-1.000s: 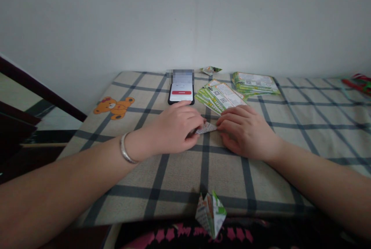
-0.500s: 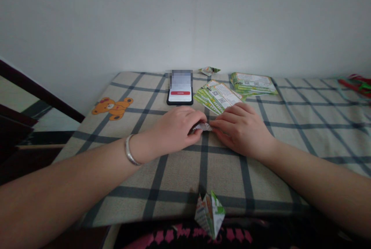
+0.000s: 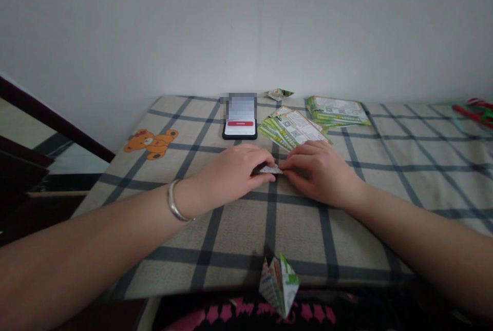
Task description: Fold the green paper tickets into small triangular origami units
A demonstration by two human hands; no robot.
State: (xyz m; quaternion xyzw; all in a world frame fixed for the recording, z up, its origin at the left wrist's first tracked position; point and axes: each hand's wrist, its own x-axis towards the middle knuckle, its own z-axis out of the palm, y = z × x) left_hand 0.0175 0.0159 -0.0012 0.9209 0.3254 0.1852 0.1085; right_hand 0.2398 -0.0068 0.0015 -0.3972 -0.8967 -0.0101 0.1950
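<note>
My left hand [image 3: 234,172] and my right hand [image 3: 319,169] meet at the middle of the checked tablecloth [image 3: 231,228]. Both press with curled fingers on a small folded paper piece [image 3: 270,169] lying flat between them; only its white printed edge shows. A silver bangle [image 3: 175,201] circles my left wrist. A finished folded paper shape [image 3: 280,282], white and green, stands at the table's near edge in front of me.
A phone [image 3: 241,118] with a lit screen lies beyond my hands. Fanned green leaflets [image 3: 290,128] and a stack of the same leaflets [image 3: 337,110] lie at the back, with a small folded piece [image 3: 279,94] by the wall. Red and green items [image 3: 477,110] sit far right.
My hands have drawn closer together over the paper piece, which now shows less and lies flatter. The view has shifted only slightly.
</note>
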